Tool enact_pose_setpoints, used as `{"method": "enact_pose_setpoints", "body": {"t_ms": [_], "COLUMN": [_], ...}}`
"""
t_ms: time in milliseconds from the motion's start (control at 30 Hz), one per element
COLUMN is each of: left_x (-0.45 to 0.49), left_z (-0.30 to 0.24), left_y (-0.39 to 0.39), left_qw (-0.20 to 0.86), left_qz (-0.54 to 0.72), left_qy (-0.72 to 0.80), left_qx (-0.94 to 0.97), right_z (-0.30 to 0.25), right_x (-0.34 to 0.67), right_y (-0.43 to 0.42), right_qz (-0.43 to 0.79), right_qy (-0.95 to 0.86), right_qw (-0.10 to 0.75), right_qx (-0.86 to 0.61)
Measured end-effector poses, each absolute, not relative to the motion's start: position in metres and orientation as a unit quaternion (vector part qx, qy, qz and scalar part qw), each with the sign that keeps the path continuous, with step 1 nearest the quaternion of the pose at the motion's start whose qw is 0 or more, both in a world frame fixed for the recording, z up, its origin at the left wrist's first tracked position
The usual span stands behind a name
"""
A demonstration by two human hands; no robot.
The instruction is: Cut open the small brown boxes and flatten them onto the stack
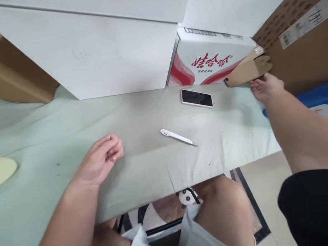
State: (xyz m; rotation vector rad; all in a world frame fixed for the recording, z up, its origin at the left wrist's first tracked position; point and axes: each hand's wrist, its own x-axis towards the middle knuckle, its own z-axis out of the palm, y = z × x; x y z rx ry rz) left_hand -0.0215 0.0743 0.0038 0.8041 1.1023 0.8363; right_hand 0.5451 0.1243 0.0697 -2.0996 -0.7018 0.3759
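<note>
My left hand [104, 157] rests over the cloth-covered table [142, 120] in a loose fist, and nothing shows in it. To its right lies a slim white craft knife [177, 137], its metal tip pointing toward the lower right. My right hand [267, 87] is stretched out to the far right, fingers apart and slightly bent, holding nothing that I can see. It is beside a small folded brown cardboard piece [244, 71]; whether they touch I cannot tell. Behind the knife, a phone [197, 98] lies with its dark screen up.
A white and red carton [210, 58] stands at the back, beside a large white box [118, 56]. Brown cardboard boxes stand at the left [19, 70] and right [307, 57]. A blue package [317, 99] lies under my right forearm. A pale yellow object [3, 171] is at the left edge.
</note>
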Motion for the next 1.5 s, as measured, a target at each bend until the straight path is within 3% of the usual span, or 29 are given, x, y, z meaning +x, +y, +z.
{"method": "enact_pose_setpoints", "body": {"t_ms": [167, 333, 467, 633, 767, 833, 1067, 1200, 1333, 1500], "left_x": [-0.019, -0.022, -0.036, -0.066, -0.085, -0.091, -0.099, -0.102, -0.107, -0.109], "left_z": [0.004, 0.014, 0.021, 0.025, 0.026, 0.027, 0.032, 0.034, 0.040, 0.064], "left_y": [0.075, 0.070, 0.066, 0.062, 0.059, 0.058, 0.054, 0.054, 0.052, 0.028], "left_qw": [0.700, 0.691, 0.664, 0.598, 0.548, 0.534, 0.542, 0.537, 0.492, 0.241], "left_qz": [0.367, 0.411, 0.489, 0.571, 0.604, 0.614, 0.597, 0.603, 0.614, 0.667], "left_qy": [0.489, 0.476, 0.461, 0.457, 0.474, 0.478, 0.488, 0.485, 0.499, 0.510], "left_qx": [0.370, 0.356, 0.329, 0.328, 0.332, 0.332, 0.333, 0.337, 0.362, 0.486], "right_z": [0.050, 0.057, 0.075, 0.087, 0.085, 0.082, 0.081, 0.081, 0.081, 0.081], "right_x": [0.519, 0.461, 0.379, 0.242, 0.123, 0.066, -0.071, -0.091, -0.082, -0.016], "right_y": [0.098, 0.086, 0.092, 0.104, 0.131, 0.151, 0.221, 0.246, 0.218, 0.139], "right_qz": [0.237, 0.298, 0.260, 0.206, 0.179, 0.148, 0.075, 0.137, 0.240, 0.317], "right_qy": [-0.261, -0.441, -0.639, -0.813, -0.884, -0.906, -0.862, -0.858, -0.842, -0.799], "right_qw": [0.335, 0.133, 0.009, -0.033, -0.020, 0.041, 0.139, 0.192, 0.249, 0.307], "right_qx": [-0.874, -0.836, -0.724, -0.543, -0.431, -0.395, -0.482, -0.456, -0.413, -0.408]}}
